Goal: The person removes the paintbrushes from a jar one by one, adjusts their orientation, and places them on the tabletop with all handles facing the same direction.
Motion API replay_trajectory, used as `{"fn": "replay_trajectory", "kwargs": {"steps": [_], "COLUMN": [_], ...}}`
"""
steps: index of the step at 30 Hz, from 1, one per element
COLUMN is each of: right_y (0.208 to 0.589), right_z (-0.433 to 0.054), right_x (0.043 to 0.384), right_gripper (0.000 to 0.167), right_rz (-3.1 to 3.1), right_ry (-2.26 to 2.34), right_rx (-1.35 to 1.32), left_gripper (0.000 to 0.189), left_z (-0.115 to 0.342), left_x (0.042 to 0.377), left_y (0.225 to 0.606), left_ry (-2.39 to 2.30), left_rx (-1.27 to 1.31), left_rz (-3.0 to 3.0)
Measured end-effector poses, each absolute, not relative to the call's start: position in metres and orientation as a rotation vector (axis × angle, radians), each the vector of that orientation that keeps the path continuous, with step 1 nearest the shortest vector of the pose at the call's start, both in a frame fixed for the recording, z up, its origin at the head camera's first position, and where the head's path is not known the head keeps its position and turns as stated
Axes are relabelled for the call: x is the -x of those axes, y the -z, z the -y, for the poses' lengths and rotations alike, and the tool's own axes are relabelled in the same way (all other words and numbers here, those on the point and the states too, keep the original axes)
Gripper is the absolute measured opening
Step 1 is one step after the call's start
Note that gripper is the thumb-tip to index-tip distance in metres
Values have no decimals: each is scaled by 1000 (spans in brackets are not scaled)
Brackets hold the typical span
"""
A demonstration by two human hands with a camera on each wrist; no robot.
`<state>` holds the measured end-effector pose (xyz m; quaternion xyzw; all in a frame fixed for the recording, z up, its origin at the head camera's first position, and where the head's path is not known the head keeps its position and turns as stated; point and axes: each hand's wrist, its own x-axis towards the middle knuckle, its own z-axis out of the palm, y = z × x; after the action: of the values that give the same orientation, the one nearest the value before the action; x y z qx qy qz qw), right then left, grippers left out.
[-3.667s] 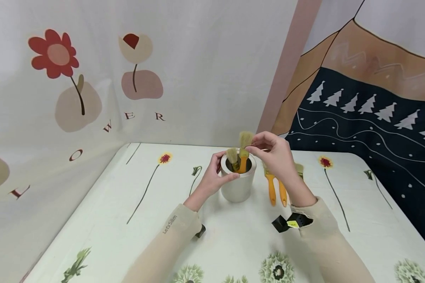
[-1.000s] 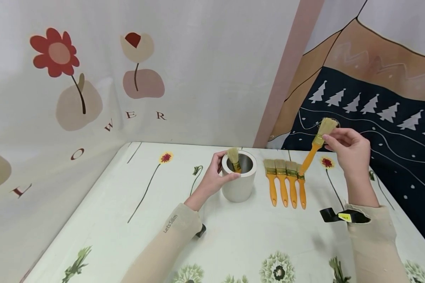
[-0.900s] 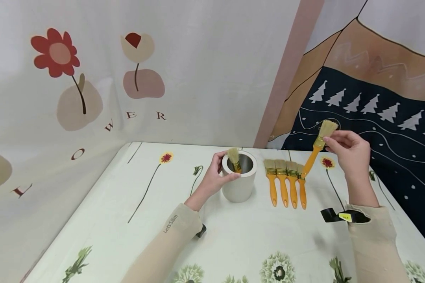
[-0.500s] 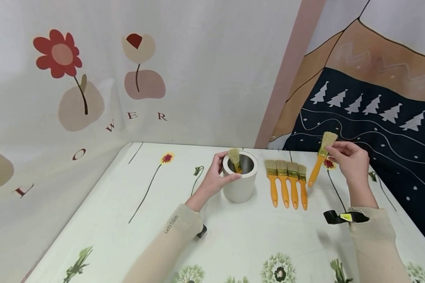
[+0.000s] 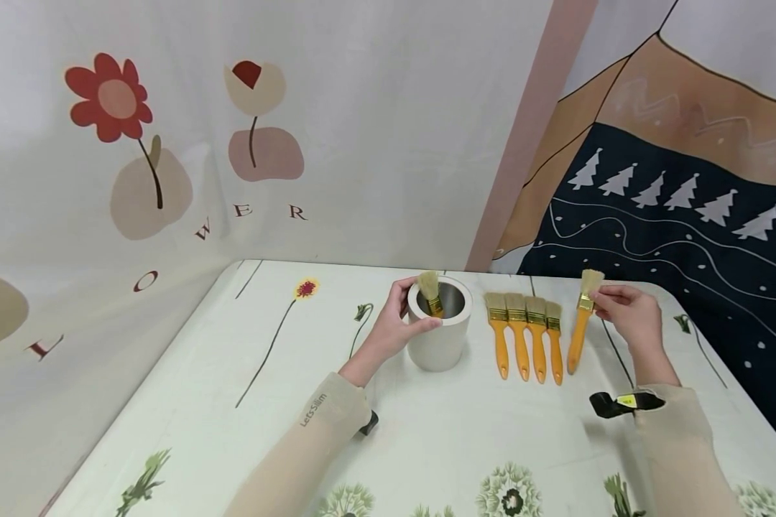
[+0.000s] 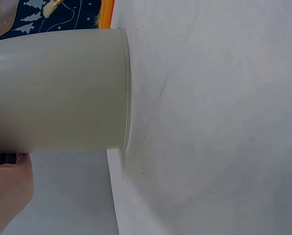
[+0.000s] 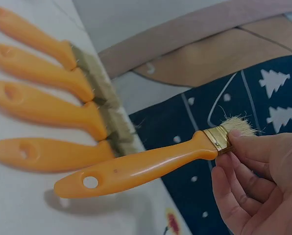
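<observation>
A pale cylindrical holder [image 5: 435, 350] stands upright at mid-table, and my left hand [image 5: 388, 327] grips its rim from the left, thumb over the front. One paintbrush [image 5: 430, 289] leans inside it, bristles up. My right hand [image 5: 630, 316] pinches another paintbrush [image 7: 136, 169] by its metal band near the bristles, orange handle hanging down. The handle's end is close over the table, just right of a row of several like paintbrushes [image 5: 517, 337] lying side by side, bristles to the back. In the left wrist view the holder's wall [image 6: 62, 93] fills the left side.
A white flower-printed cloth covers the table [image 5: 427, 431]. Behind it hangs a pale printed curtain [image 5: 388, 143], with a dark cloth with white trees [image 5: 672, 237] at the right. Black straps with cameras [image 5: 627, 403] sit at the wrists.
My right hand took a paintbrush out of the holder and carried it right; in the last second it has lowered it beside the row. My left hand stays on the holder.
</observation>
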<state>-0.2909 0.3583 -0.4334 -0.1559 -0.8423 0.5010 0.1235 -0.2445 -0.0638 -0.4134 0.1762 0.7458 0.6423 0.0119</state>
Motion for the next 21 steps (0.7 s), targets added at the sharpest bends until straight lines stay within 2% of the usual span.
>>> {"fn": "replay_trajectory", "kwargs": {"steps": [3, 5, 14, 21], "right_y": [464, 471, 428, 436], "right_z": [-375, -377, -336, -332], "right_x": [306, 309, 272, 271], "right_gripper": [47, 48, 45, 42], "right_rz": [2469, 2511, 2697, 2785], "right_ry": [-1447, -1425, -1406, -1407], "right_rx": [449, 451, 549, 527], "left_gripper": [98, 98, 98, 95], "left_z": [64, 64, 64, 64], "left_x": [244, 245, 245, 244], "left_y": [413, 413, 413, 412], "left_ry": [-2010, -2018, -2031, -2024], "left_rx": [-550, -554, -566, -563], "left_rz": [-2317, -2310, -2306, -2310]}}
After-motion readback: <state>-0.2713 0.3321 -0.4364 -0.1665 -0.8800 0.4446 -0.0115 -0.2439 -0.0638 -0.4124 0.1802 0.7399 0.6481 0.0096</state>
